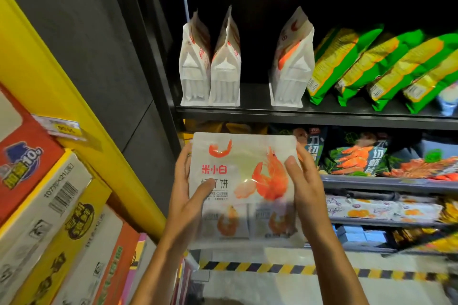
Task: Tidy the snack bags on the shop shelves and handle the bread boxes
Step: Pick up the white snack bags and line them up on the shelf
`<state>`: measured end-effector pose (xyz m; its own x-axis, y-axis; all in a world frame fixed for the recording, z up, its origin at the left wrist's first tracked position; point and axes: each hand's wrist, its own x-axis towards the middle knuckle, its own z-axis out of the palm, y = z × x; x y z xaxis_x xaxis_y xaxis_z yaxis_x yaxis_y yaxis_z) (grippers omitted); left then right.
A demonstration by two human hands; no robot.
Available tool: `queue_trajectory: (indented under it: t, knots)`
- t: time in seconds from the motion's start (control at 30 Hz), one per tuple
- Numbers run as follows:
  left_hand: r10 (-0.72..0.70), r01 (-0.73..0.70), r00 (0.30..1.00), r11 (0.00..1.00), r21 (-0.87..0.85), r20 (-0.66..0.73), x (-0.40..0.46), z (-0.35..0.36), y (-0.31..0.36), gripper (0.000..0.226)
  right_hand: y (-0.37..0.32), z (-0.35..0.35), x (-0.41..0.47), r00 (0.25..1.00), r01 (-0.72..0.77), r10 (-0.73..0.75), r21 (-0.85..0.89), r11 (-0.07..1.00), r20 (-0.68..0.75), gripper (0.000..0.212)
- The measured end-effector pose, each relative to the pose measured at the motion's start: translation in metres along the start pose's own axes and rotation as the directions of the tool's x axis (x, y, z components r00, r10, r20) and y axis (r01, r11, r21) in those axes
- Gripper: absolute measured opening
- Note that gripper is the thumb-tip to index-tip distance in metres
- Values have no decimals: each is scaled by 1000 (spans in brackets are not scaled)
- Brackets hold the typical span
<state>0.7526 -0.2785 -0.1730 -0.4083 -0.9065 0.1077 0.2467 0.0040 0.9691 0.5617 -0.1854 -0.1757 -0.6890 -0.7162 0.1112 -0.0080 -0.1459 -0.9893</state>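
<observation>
A white shrimp-cracker bag (244, 181) with red lettering and a prawn picture faces me, held in front of the shelves. My left hand (189, 195) grips its left edge with the thumb laid across the front. My right hand (303, 186) holds the right edge, thumb on the front too. Three matching white bags stand on the black shelf (247, 112) above: two side by side (210, 69) at the left and one (291, 67) further right, with a gap between them.
Green and yellow snack bags (381, 67) lean in a row right of the white ones. Dark shrimp-snack bags (359, 156) fill the shelf below. Stacked cartons (49, 205) and a yellow beam (74, 111) stand at the left. Hazard-striped tape (272, 267) marks the floor.
</observation>
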Motion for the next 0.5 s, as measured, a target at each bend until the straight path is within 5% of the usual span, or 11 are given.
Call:
queue_trajectory:
  t: [0.3, 0.5]
  knots:
    - [-40, 40, 999, 999, 1, 25, 1, -8, 8, 61, 2, 3, -2, 995, -52, 58, 91, 995, -75, 29]
    - [-5, 2, 997, 999, -36, -77, -4, -13, 11, 58, -3, -1, -10, 946, -240, 243, -37, 970, 215, 32]
